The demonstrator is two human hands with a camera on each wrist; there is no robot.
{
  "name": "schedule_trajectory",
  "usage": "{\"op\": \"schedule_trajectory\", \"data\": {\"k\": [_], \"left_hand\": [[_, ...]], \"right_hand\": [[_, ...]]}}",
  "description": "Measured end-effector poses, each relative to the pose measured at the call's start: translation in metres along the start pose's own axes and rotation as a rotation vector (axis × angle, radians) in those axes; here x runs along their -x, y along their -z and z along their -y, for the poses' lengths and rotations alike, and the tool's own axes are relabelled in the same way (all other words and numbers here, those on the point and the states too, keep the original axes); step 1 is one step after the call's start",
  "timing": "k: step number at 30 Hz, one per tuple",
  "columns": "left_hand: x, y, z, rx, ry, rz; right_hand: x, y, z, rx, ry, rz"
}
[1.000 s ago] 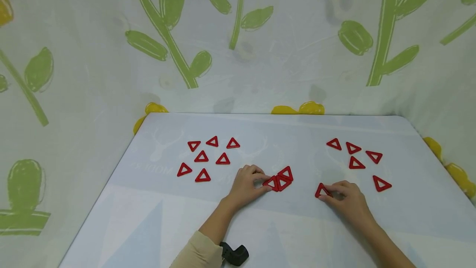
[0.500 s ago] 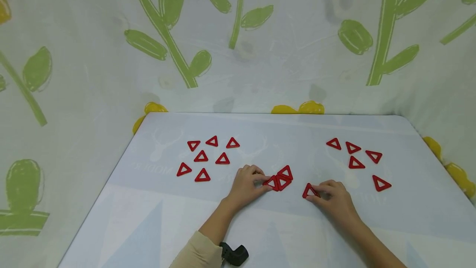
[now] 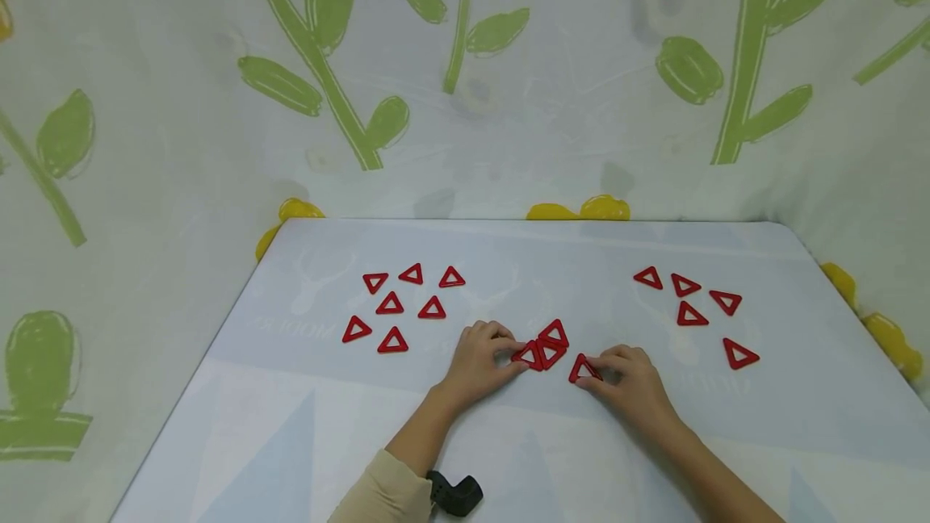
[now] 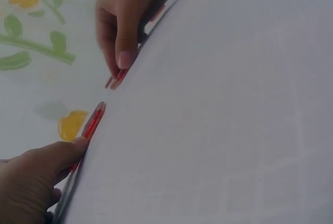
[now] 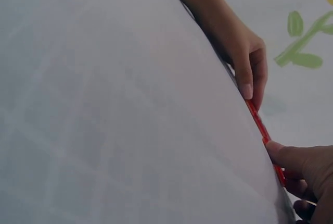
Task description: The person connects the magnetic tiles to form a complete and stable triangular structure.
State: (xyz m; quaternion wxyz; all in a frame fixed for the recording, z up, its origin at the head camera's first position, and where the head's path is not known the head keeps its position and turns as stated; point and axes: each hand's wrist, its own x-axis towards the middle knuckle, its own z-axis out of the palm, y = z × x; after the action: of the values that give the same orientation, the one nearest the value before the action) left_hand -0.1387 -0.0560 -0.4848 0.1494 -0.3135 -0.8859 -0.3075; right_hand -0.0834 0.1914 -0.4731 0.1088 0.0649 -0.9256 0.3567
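Three red open-centred triangle tiles lie edge to edge mid-table in the head view. My left hand (image 3: 479, 361) pinches the leftmost tile (image 3: 538, 355) of that cluster between thumb and fingers. Beside it lie the middle tile (image 3: 559, 353) and, farther back, the upper tile (image 3: 564, 336). Just right of the cluster, a small gap away, my right hand (image 3: 630, 378) pinches a separate red triangle tile (image 3: 576, 370). Edge-on in the left wrist view, red tile edges (image 4: 93, 122) show at the left thumb. The right wrist view shows both hands near thin red edges (image 5: 258, 122).
Several loose red triangles (image 3: 389, 303) lie on the left of the white table (image 3: 254, 394). Several more (image 3: 692, 314) are scattered at the right. A black device (image 3: 456, 495) is worn at the left wrist. A flower-patterned cloth (image 3: 552, 119) rises behind the table.
My right hand has slid left with its triangle tile, closing most of the distance to the cluster. The left hand keeps its pinch in place.
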Motion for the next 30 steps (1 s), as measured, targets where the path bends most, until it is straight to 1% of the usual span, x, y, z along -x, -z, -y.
{"op": "schedule_trajectory", "data": {"k": [8,15,21,27,30], "left_hand": [[0.001,0.001,-0.001,-0.007,0.003,0.010],[0.000,0.000,-0.001,-0.002,-0.009,-0.006],[0.001,-0.001,0.000,-0.006,-0.031,0.000],[0.000,0.001,-0.002,0.015,-0.058,-0.009],[-0.001,0.002,-0.003,0.013,-0.063,-0.004]], "right_hand": [[-0.003,-0.007,0.005,0.021,0.016,0.008],[-0.006,-0.013,0.007,0.036,0.073,-0.024],[-0.008,-0.014,0.009,0.047,0.045,-0.024],[-0.010,-0.014,0.012,0.059,0.002,-0.008],[-0.010,-0.014,0.012,0.059,-0.007,-0.006]]}}
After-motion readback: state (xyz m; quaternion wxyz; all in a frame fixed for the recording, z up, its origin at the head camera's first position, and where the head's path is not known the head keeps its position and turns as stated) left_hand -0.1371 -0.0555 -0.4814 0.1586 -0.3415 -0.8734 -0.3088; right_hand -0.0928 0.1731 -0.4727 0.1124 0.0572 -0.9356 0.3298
